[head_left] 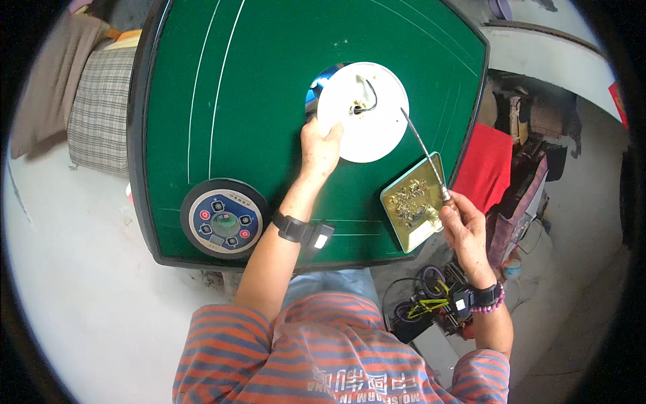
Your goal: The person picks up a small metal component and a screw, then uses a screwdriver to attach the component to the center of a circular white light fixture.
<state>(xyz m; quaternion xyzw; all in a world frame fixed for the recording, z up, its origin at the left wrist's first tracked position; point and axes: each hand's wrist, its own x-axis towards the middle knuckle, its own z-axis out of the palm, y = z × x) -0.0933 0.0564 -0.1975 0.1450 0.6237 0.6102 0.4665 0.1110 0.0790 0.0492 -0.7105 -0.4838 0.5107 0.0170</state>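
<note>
My left hand (319, 149) grips the near left edge of a white round plate (377, 138), thumb on top and fingers out of sight beneath. A dark wire (375, 96) loops out of a small hole in the plate, beside pale wire ends too small to make out. My right hand (464, 232) is closed around the handle of a long thin screwdriver (422, 147). Its tip lies over the plate's right edge; contact cannot be told. Under the screwdriver is a shallow rectangular tin (413, 242) with a pile of small metal pieces (410, 202), seemingly screws.
Both hands work above a green felt table (269, 114) with a raised dark rim. A round button panel (226, 252) sits at its near left corner. A blue item (311, 95) shows behind the plate. Right of the table are a red cloth (481, 161) and a checked cushion (101, 111) stands left.
</note>
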